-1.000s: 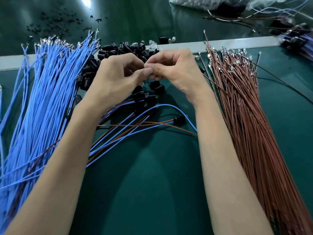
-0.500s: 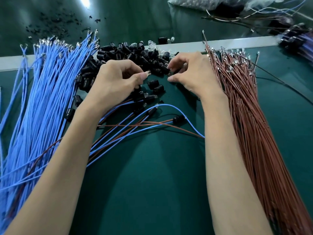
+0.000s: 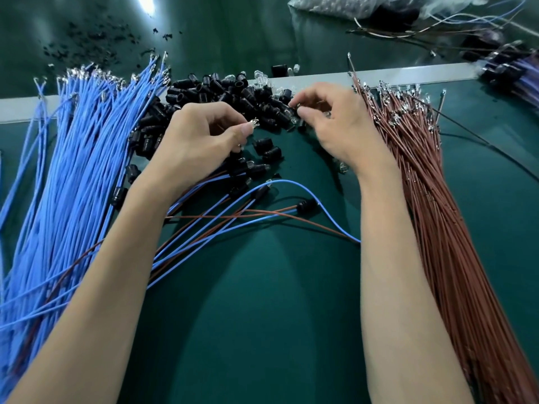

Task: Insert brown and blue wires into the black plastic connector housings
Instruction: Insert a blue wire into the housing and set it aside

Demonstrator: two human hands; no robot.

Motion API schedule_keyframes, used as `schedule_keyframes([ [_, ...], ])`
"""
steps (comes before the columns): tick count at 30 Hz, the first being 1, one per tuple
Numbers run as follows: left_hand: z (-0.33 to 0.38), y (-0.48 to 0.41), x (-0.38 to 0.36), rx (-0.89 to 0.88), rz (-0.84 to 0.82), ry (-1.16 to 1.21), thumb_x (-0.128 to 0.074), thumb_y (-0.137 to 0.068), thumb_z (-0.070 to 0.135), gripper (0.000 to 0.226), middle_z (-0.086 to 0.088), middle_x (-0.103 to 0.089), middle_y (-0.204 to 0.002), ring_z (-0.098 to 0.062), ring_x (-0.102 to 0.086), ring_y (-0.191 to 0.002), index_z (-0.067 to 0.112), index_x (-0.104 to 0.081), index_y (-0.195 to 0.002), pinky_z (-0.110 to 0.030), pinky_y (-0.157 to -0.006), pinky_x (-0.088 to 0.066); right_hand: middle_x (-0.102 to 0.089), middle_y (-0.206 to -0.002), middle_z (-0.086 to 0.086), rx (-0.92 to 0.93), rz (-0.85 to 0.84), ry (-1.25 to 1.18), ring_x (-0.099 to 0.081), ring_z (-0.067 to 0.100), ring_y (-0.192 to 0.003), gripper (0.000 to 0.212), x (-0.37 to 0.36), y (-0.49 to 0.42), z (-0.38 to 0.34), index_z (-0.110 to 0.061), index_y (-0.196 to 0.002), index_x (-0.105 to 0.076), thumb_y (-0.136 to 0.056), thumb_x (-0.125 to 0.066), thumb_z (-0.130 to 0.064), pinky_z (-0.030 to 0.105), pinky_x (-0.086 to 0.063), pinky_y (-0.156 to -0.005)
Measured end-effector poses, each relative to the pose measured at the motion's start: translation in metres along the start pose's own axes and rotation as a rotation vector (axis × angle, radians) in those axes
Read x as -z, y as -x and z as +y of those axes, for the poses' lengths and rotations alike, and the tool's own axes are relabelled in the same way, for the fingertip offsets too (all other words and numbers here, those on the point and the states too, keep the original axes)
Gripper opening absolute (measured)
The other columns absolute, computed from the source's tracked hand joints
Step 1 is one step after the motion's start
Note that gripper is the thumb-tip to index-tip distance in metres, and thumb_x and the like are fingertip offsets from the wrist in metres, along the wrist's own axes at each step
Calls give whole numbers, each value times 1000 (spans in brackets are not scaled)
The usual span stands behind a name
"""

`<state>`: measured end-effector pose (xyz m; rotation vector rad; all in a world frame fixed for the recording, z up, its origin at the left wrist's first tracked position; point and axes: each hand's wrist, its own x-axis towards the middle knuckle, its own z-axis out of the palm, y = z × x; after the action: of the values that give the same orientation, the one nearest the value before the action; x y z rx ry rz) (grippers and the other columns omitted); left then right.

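Working at the near edge of the heap of black housings [image 3: 233, 94] on the green tabletop [image 3: 262, 330]. Pinches a small metal terminal [image 3: 254, 123] between thumb and forefinger of the left hand [image 3: 201, 141], just this side of the heap; grip closed tight, other fingers curled under. Cannot tell which colour of wire runs from that terminal, hidden below the palm. Reaches with the right hand [image 3: 335, 126] to the heap's right edge, fingers curled, thumb and forefinger close together; cannot tell whether that grip has a housing in it or nothing.

To the left of the heap, blue wires [image 3: 73, 176] fanned out, bare terminals toward the far side. To the right of it, brown wires [image 3: 437, 205] laid the same way. Nearer than the heap, between the forearms, a few finished leads [image 3: 305, 204], blue and brown together, ending in housings.

Probably picking the next housing. Expect featherweight parts: housings hard, smooth and apt to roll or skid, so take one by its sides with the opening facing the terminal. Expect limp wire that buckles if pushed from far back; hold close behind the crimp. Treat the thin crimp as easy to bend; feed straight, not at a slant.
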<state>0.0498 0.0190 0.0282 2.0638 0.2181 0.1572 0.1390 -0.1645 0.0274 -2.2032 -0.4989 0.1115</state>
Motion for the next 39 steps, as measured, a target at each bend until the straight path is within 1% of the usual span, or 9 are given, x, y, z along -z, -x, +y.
schedule_keyframes([
  [2,1,0,-1,2,-3,18,-65,-90,22,11,-10,-70,-78,-11,-62,-69,13,-69,-85,-37,-78,-55,-60,-76,-9,-10,27,-125,-55,5,-69,14,2,1,-3,-24,-83,-61,-90,-63,-11,18,-47,-69],
  [4,2,0,-3,3,-8,46,-65,-90,20,11,-10,-68,-77,-8,-62,-66,10,-68,-87,-31,-75,-56,-62,-73,-5,4,17,-256,-58,4,-62,18,2,3,-7,-23,-81,-55,-90,-65,-11,20,-48,-63],
  [6,3,1,-4,0,-11,60,-64,-90,17,10,-10,-66,-76,-5,-62,-64,7,-67,-88,-23,-70,-56,-62,-73,0,43,-21,-372,-59,3,-59,17,-1,4,-12,-19,-84,-55,-89,-64,-6,19,-47,-59],
  [10,5,1,-5,0,-1,134,-65,-89,13,8,-6,-64,-71,-1,-61,-59,5,-65,-89,-15,-65,-54,-62,-75,4,108,-82,-504,-59,4,-64,14,-14,4,-23,-9,-95,-64,-88,-61,3,18,-49,-66],
  [13,4,1,-5,2,15,149,-67,-88,12,7,-4,-64,-71,-1,-62,-58,6,-65,-89,-14,-64,-53,-66,-76,0,115,-85,-512,-61,4,-71,12,-24,5,-27,-8,-90,-69,-83,-68,3,19,-51,-73],
  [20,2,0,-4,5,49,205,-68,-87,14,4,-2,-65,-71,0,-62,-59,11,-67,-84,-12,-63,-49,-67,-68,-1,54,25,-476,-62,5,-60,11,-37,1,-27,-19,-83,-68,-88,-67,-10,19,-49,-62],
  [27,2,-1,0,-25,65,199,-70,-86,22,7,-1,-64,-70,-5,-57,-61,19,-68,-80,-17,-63,-47,-69,-69,0,6,-121,-671,-61,4,-61,10,-37,4,-22,-12,-84,-72,-88,-66,-6,16,-50,-61],
  [34,3,1,0,1,74,172,-69,-87,21,9,-2,-64,-70,-2,-56,-59,18,-67,-79,-15,-63,-47,-66,-68,1,39,-140,-469,-58,7,-59,5,-32,5,-21,-5,-91,-71,-87,-67,-6,16,-46,-58],
  [39,5,1,2,-3,82,145,-68,-88,21,10,1,-63,-68,-4,-57,-61,20,-67,-78,-16,-63,-47,-64,-67,0,54,-112,-473,-57,4,-56,6,-34,5,-24,-11,-87,-70,-87,-67,-6,14,-45,-58],
])
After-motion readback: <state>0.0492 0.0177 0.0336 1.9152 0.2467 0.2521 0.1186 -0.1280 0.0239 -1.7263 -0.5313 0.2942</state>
